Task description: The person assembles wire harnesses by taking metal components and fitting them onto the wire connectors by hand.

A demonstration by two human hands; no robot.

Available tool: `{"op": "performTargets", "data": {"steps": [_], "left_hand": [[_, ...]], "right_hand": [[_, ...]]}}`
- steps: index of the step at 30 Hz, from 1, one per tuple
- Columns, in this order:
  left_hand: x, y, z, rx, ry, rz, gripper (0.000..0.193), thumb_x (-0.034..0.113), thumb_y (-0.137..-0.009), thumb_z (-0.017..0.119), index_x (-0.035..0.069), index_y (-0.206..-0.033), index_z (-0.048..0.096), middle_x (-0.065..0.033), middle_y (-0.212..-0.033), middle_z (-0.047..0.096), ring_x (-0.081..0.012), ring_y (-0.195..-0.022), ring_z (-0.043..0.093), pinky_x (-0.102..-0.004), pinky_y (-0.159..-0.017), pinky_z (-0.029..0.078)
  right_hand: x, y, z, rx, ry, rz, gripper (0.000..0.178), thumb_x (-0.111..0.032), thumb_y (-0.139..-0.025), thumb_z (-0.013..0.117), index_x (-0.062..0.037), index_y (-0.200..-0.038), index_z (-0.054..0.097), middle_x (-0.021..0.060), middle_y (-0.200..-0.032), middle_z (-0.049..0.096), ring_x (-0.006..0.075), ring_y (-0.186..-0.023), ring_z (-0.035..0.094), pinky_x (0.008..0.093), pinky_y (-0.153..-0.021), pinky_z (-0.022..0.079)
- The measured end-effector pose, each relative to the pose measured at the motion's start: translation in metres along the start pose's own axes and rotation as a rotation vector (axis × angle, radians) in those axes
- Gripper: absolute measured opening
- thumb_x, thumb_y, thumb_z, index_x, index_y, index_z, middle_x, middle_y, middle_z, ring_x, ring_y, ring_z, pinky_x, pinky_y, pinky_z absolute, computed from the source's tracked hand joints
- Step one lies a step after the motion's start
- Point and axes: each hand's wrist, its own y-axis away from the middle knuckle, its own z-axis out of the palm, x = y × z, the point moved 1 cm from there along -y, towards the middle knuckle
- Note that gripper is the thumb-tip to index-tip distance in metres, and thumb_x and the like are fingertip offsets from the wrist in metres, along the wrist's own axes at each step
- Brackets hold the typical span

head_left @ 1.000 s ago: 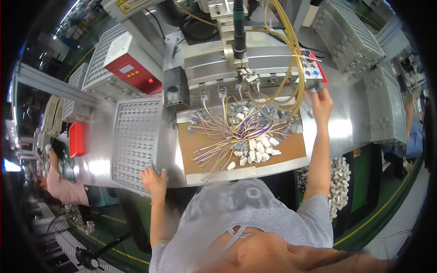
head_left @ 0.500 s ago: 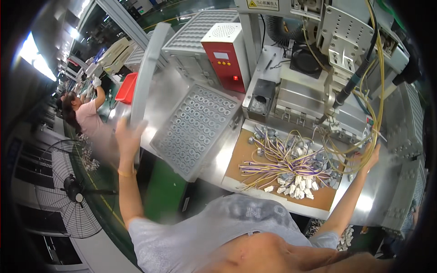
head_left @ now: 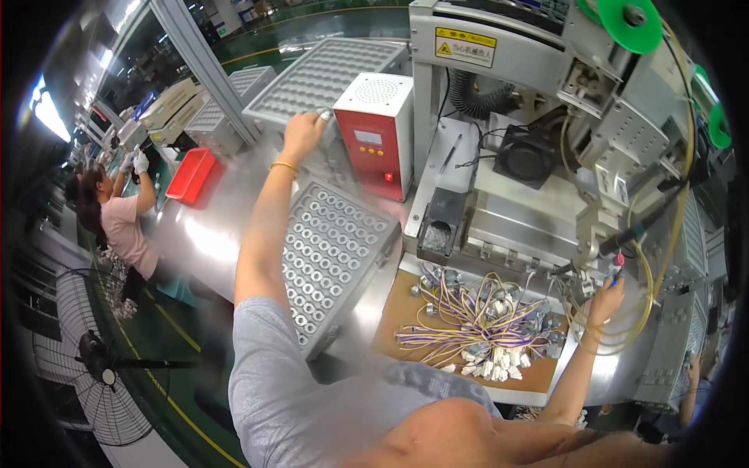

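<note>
My left hand point(head_left: 301, 139) is stretched far forward, fingers curled, beside the upper grey tray's point(head_left: 328, 78) near edge and the red and white control box. Something small and whitish shows at its fingertips; its kind is unclear. My right hand point(head_left: 605, 303) is closed at the machine's front right, partly behind looped yellowish tubes point(head_left: 647, 300). A small red and blue piece point(head_left: 618, 269) shows at its fingertips, and I cannot tell whether it is gripped. Nearer to me, a grey tray point(head_left: 384, 248) holds rows of round metal parts point(head_left: 331, 257).
A bundle of yellow and purple wires point(head_left: 460, 324) with white connectors lies on a brown board point(head_left: 402, 312). The control box point(head_left: 374, 148) stands left of the machine point(head_left: 523, 218). At left are a red bin point(head_left: 191, 175), a co-worker point(head_left: 121, 222) and a floor fan point(head_left: 94, 359).
My left hand has swung forward and right, from open and blurred to curled by the upper tray. The upright grey panel beside it no longer shows. My right hand stays near the machine's front.
</note>
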Motion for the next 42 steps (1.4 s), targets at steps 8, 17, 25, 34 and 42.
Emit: {"op": "performTargets", "data": {"steps": [8,17,25,34,42], "left_hand": [[0.010,-0.014,0.050,0.621,-0.306,0.464,0.012,0.016,-0.071,0.052,0.007,-0.071,0.059,-0.0059,-0.078,0.057,-0.0256,-0.079,0.048,-0.0368,-0.074,0.037],[-0.006,-0.040,0.058,0.699,-0.290,0.317,0.013,0.019,-0.070,0.058,0.007,-0.064,0.060,-0.0060,-0.074,0.059,-0.0254,-0.079,0.049,-0.0374,-0.073,0.038],[-0.020,-0.007,0.037,0.543,0.411,-0.001,0.030,0.030,-0.081,0.052,0.001,-0.088,0.060,-0.0179,-0.082,0.058,-0.0326,-0.079,0.049,-0.0379,-0.071,0.039],[-0.135,0.115,0.125,0.275,-0.292,-0.118,0.038,0.039,-0.080,0.048,0.005,-0.086,0.064,-0.0179,-0.078,0.061,-0.0358,-0.074,0.057,-0.0457,-0.071,0.043],[-0.168,0.148,0.077,0.175,-0.488,-0.160,0.037,0.037,-0.082,0.046,0.005,-0.086,0.065,-0.0187,-0.076,0.061,-0.0357,-0.068,0.058,-0.0443,-0.061,0.045]], "right_hand": [[0.089,-0.004,0.058,0.088,0.169,-0.068,0.031,-0.016,-0.081,0.052,0.0014,-0.107,0.049,0.0224,-0.091,0.056,0.0388,-0.086,0.051,0.0437,-0.072,0.039],[0.120,-0.006,0.067,0.035,-0.053,-0.153,0.033,-0.016,-0.082,0.049,0.0032,-0.109,0.049,0.0214,-0.090,0.054,0.0356,-0.082,0.051,0.0383,-0.073,0.040],[0.069,-0.006,0.052,0.053,-0.057,-0.134,0.023,-0.018,-0.079,0.049,0.0020,-0.091,0.050,0.0198,-0.079,0.052,0.0333,-0.072,0.047,0.0404,-0.066,0.036],[0.049,0.007,0.031,0.108,-0.416,-0.024,0.032,-0.024,-0.077,0.050,-0.0005,-0.098,0.057,0.0182,-0.087,0.059,0.0347,-0.081,0.055,0.0377,-0.072,0.042],[0.026,-0.002,0.045,0.056,0.329,-0.130,0.014,-0.009,-0.072,0.055,-0.0040,-0.085,0.054,0.0135,-0.073,0.055,0.0303,-0.069,0.054,0.0395,-0.062,0.042]]}}
